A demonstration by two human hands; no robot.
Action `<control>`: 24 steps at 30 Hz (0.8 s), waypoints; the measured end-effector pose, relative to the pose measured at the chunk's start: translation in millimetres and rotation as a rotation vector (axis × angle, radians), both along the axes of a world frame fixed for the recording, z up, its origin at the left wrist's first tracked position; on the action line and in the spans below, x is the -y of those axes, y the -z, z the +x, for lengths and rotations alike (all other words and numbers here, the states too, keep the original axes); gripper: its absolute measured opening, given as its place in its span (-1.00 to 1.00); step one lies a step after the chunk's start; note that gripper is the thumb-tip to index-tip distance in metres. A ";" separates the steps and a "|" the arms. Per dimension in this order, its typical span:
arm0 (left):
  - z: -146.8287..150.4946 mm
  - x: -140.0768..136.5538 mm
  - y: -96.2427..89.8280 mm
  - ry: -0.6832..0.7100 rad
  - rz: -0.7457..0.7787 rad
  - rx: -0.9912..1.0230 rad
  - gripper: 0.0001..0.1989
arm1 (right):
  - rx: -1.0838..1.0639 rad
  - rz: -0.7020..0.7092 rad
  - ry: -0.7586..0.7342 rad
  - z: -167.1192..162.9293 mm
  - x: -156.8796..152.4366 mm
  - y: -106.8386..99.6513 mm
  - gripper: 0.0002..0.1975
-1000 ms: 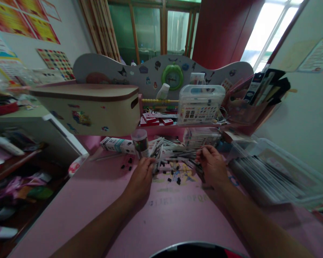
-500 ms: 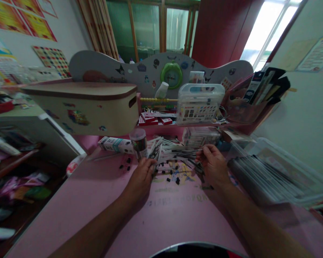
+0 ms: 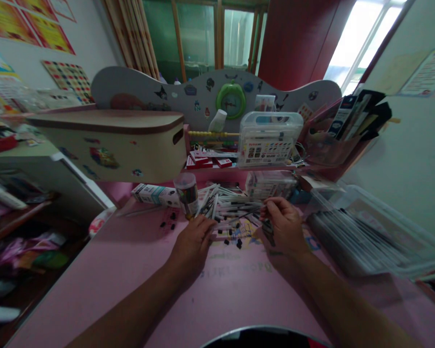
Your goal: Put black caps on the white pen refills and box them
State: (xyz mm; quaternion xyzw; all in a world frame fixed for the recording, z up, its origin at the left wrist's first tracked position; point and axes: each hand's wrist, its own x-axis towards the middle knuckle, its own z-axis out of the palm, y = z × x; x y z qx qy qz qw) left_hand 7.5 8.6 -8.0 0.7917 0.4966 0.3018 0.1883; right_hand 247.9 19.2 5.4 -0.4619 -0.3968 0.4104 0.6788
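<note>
Plastic sticks (image 3: 213,199) crowd toward the desk's (image 3: 217,302) back edge. Left hand (image 3: 193,241) and right hand (image 3: 284,224) probably pinch one each; bumps could scatter them.

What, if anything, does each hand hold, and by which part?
The right hand seems to pinch a thin grey stick by its right end; whether the left hand holds anything cannot be told.

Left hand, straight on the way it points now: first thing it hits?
Probably the loose white tubes piled just beyond the left hand; depth is unclear here, so it may be touching some.
</note>
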 end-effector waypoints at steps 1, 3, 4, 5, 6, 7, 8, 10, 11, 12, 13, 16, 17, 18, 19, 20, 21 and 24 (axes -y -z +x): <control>0.2 0.8 -0.4 0.005 0.000 -0.005 -0.79 | -0.001 -0.029 -0.058 -4.4 4.0 -1.8 -0.75; 0.7 2.5 -2.0 0.016 0.000 -0.007 -0.80 | -0.054 -0.133 -0.200 -13.8 13.6 -5.8 -0.79; 1.0 3.2 -2.9 0.026 -0.001 -0.008 -0.80 | -0.092 -0.188 -0.264 -18.1 18.5 -7.5 -0.81; 1.2 3.9 -3.7 0.036 0.000 -0.010 -0.80 | -0.130 -0.230 -0.317 -21.7 22.9 -8.6 -0.82; 1.3 4.4 -4.1 0.050 0.002 -0.012 -0.80 | -0.162 -0.256 -0.359 -24.4 26.5 -9.2 -0.82; 1.3 4.9 -4.2 0.062 0.008 -0.012 -0.79 | -0.186 -0.271 -0.393 -26.1 29.1 -9.2 -0.81; 1.2 5.2 -3.8 0.075 0.015 -0.011 -0.79 | -0.200 -0.282 -0.424 -27.0 30.8 -8.5 -0.80; 0.9 5.4 -2.2 0.102 0.028 -0.003 -0.78 | -0.205 -0.313 -0.464 -27.0 31.4 -6.4 -0.79; 0.7 5.3 -1.2 0.114 0.034 0.004 -0.77 | -0.192 -0.325 -0.471 -26.6 30.8 -5.3 -0.80; 0.5 5.3 -0.2 0.122 0.037 0.012 -0.77 | -0.167 -0.328 -0.479 -26.0 29.8 -4.5 -0.80; 0.3 5.2 0.5 0.126 0.036 0.021 -0.77 | -0.136 -0.321 -0.489 -25.4 28.6 -4.1 -0.80; 0.6 5.3 0.6 0.108 0.014 0.054 -0.76 | -0.094 -0.307 -0.495 -23.5 25.6 -5.2 -0.82; 0.8 5.5 -0.1 0.095 0.003 0.063 -0.76 | -0.100 -0.310 -0.484 -23.0 25.1 -6.0 -0.82; 1.1 5.7 -0.9 0.086 -0.008 0.067 -0.76 | -0.118 -0.318 -0.467 -22.7 24.9 -6.7 -0.81; 1.4 6.0 -1.7 0.082 -0.017 0.067 -0.76 | -0.141 -0.331 -0.447 -22.5 24.9 -7.3 -0.81; 1.6 6.3 -2.4 0.085 -0.021 0.065 -0.76 | -0.159 -0.346 -0.435 -22.7 25.3 -7.5 -0.81; 1.6 6.4 -2.7 0.095 -0.023 0.062 -0.76 | -0.165 -0.364 -0.437 -23.0 25.8 -7.4 -0.80; 0.7 6.0 -1.3 0.127 -0.010 0.061 -0.78 | -0.131 -0.375 -0.473 -25.3 27.7 -4.8 -0.82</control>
